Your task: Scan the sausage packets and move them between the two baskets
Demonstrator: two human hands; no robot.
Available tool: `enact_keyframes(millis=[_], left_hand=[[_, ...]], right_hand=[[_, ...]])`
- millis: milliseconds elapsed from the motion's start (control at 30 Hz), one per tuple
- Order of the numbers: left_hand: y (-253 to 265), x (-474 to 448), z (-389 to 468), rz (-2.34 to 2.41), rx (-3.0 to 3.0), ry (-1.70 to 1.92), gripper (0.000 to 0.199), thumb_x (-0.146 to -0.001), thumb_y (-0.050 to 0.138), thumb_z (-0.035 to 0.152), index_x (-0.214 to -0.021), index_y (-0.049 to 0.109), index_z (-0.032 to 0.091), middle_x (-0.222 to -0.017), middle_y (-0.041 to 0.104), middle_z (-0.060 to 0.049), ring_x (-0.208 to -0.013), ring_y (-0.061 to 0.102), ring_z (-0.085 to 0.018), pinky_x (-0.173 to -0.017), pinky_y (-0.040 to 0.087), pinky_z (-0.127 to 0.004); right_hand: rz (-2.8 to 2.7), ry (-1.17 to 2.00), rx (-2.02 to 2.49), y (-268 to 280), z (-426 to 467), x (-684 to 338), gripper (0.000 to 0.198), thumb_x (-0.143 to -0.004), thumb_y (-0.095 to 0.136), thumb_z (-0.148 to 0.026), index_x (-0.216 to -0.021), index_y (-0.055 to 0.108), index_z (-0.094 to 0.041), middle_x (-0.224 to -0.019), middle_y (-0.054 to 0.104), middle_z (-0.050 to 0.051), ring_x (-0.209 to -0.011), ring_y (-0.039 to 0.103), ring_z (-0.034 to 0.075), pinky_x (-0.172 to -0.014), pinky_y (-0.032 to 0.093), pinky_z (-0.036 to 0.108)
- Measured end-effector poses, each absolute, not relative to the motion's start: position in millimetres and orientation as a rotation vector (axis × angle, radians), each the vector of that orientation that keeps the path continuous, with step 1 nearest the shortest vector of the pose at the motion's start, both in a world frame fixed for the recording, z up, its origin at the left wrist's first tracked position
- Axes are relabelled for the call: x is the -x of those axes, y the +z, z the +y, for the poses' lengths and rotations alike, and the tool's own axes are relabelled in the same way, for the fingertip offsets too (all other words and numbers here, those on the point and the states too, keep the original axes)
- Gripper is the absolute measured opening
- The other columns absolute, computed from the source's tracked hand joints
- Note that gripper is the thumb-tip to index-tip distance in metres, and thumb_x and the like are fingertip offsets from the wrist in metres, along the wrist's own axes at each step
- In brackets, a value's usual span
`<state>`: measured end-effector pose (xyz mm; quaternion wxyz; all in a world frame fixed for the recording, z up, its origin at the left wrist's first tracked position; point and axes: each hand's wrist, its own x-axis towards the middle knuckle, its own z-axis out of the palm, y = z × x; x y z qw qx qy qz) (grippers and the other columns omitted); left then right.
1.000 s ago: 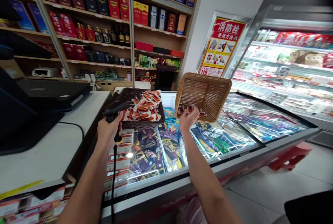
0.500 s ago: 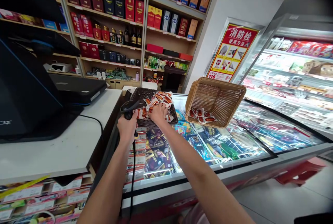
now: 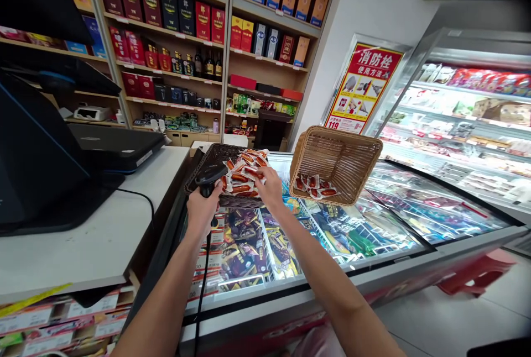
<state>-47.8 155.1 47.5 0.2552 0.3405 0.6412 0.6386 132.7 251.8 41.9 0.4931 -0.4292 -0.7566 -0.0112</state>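
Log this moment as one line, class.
left hand: holds black handheld scanner | right hand: touching wrapped reddish-brown sausage over dark woven basket

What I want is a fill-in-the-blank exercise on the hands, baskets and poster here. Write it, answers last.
1. The hand gripping the black scanner is the person's ____ one.
2. The other hand touches wrapped snacks in the ____-coloured basket.
3. In the picture, the tan basket is to the ____ of that one.
4. The wall poster shows the number ____ near its bottom edge.
Missing words: left; dark; right; 119.
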Motion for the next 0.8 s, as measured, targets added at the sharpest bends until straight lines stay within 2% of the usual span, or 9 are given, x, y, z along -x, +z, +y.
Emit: enact_keyframes(millis=[233, 500, 800], left_hand=[[47.0, 15.7, 143.0, 1.638, -1.229, 1.456, 0.044, -0.071, 0.077, 0.061, -0.066, 0.054, 0.023, -0.047, 0.056, 0.001, -0.041, 0.051, -0.015, -0.043, 0.035, -0.026], [45.1, 4.3, 137.8, 1.671, -1.385, 1.296, 0.048, -0.074, 0.074, 0.063, -0.058, 0.050, 0.023, -0.044, 0.055, 0.001, -0.041, 0.049, -0.015, -0.047, 0.037, -0.027], [55.4, -2.8, 131.8, 1.663, -1.392, 1.310, 0.050, -0.073, 0.072, 0.065, -0.056, 0.049, 0.024, -0.043, 0.053, 0.001, -0.041, 0.047, -0.014, -0.046, 0.035, -0.027]], right_hand=[[-1.421, -0.170, 0.812, 4.5, 236.9, -199.1, 0.010, -0.095, 0.062, -0.027, -0.098, 0.070, -0.021, -0.106, 0.077, 0.011, -0.100, 0.073, 0.023, -0.091, 0.061, 0.041], [-1.461, -0.176, 0.742, 8.5, 235.7, -199.7, 0.008, -0.096, 0.062, -0.025, -0.099, 0.070, -0.023, -0.105, 0.078, 0.010, -0.099, 0.075, 0.022, -0.089, 0.063, 0.042], [-1.471, -0.204, 0.752, 5.9, 237.0, -201.1, 0.008, -0.096, 0.062, -0.025, -0.099, 0.070, -0.024, -0.105, 0.078, 0.009, -0.100, 0.075, 0.022, -0.090, 0.063, 0.044]])
